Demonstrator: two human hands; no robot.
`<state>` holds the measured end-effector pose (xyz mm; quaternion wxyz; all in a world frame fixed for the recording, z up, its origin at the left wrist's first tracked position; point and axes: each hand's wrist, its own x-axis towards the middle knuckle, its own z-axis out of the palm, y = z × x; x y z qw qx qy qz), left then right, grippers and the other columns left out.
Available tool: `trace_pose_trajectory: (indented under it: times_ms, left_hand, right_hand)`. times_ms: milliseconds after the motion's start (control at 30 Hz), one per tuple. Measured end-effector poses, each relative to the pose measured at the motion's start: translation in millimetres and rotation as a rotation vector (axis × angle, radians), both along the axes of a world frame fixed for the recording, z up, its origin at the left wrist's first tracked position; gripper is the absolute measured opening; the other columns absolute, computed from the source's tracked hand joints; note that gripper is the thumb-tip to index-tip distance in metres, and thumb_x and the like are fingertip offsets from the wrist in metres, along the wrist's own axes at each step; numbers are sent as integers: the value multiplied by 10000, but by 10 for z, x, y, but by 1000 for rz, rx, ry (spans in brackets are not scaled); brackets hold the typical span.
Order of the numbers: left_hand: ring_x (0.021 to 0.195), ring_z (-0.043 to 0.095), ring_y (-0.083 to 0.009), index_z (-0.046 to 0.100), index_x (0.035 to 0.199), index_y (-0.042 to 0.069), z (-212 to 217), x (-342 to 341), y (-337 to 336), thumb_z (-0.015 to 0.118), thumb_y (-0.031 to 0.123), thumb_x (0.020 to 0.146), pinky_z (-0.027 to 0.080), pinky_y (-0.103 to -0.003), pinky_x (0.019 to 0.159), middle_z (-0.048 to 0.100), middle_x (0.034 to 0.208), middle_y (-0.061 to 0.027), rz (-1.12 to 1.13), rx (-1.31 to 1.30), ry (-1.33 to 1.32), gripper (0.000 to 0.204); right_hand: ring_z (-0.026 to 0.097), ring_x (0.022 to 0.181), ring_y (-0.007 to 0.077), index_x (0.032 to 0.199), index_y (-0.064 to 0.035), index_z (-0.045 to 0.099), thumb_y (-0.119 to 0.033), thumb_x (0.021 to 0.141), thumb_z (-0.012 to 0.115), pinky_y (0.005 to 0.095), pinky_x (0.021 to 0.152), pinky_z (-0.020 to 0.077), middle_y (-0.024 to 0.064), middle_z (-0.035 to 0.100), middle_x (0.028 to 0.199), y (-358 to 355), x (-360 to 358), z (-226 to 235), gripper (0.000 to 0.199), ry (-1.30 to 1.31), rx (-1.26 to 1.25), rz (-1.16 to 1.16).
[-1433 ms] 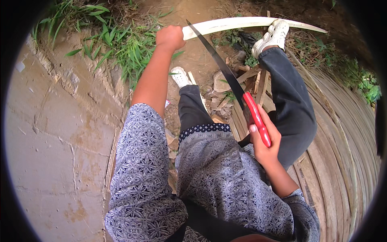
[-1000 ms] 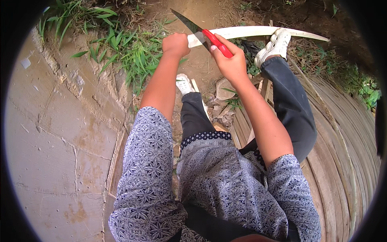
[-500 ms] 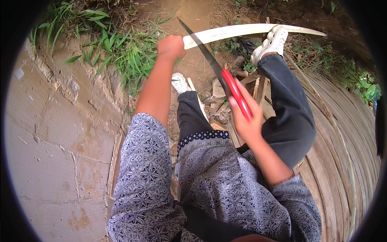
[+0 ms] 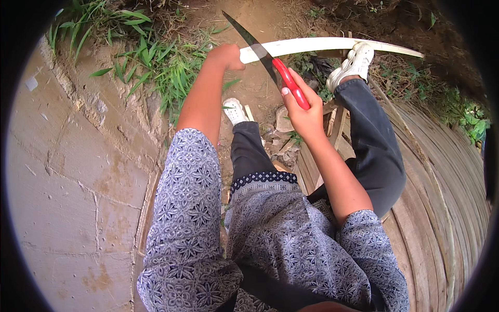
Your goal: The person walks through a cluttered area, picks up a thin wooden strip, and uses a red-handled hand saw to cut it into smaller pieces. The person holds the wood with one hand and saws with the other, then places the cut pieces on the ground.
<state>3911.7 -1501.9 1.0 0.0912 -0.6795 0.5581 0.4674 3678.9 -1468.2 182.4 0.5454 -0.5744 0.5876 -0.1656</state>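
A long, pale wooden board (image 4: 312, 45) stretches across the far side, looking bowed in the fisheye picture. My left hand (image 4: 227, 57) is closed round its left end. In my right hand (image 4: 305, 112) is a handsaw (image 4: 291, 83) with a red handle and a dark, tapering blade. The blade slants across the board just right of my left hand, its tip pointing far left. Whether the teeth touch the wood I cannot tell. My right foot, in a white clog (image 4: 357, 60), rests on the board toward its right end.
A cracked concrete slab (image 4: 78, 208) fills the left side, with green grass (image 4: 176, 78) along its far edge. To the right lie long wooden planks (image 4: 442, 171) and a thin pole (image 4: 416, 145). My left clog (image 4: 235, 111) stands on the dirt near wood scraps.
My right hand has pushed the handsaw away from me and slightly left, bringing the handle closer to the board. My left hand still grips the board's end.
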Motion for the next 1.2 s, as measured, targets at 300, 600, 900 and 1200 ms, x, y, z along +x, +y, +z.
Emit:
trace_pose_trajectory:
  times_ms: [300,600,900,1200]
  left_hand:
    - [864,729,-306,666,1080,103,80,-300,280,776,347,699,583,-443,725,733,937,-145,90,-499,-348,466]
    - [834,728,-326,696,1015,100,193,-415,519,751,364,738,590,-450,753,740,906,-147,21,-292,-110,387]
    - [904,732,-314,725,1032,124,200,-534,639,740,303,772,592,-434,791,744,994,-136,58,-213,-105,316]
    - [957,716,-342,723,1097,117,134,-504,550,772,322,749,582,-445,844,737,1021,-167,25,-103,-79,407]
  right_hand:
    - [620,948,81,1374,-15,586,-101,930,678,247,844,501,147,704,1200,2,64,-148,461,-29,-20,-71]
    - [587,820,68,1373,-30,593,-108,916,678,249,769,500,120,723,1054,236,-68,53,471,68,-35,5]
    - [683,962,156,1369,-6,580,-121,914,677,295,858,514,219,716,1135,295,53,111,479,78,-55,30]
    - [666,1015,162,1421,-30,535,-91,936,655,298,884,504,219,697,1176,685,-181,324,504,118,4,16]
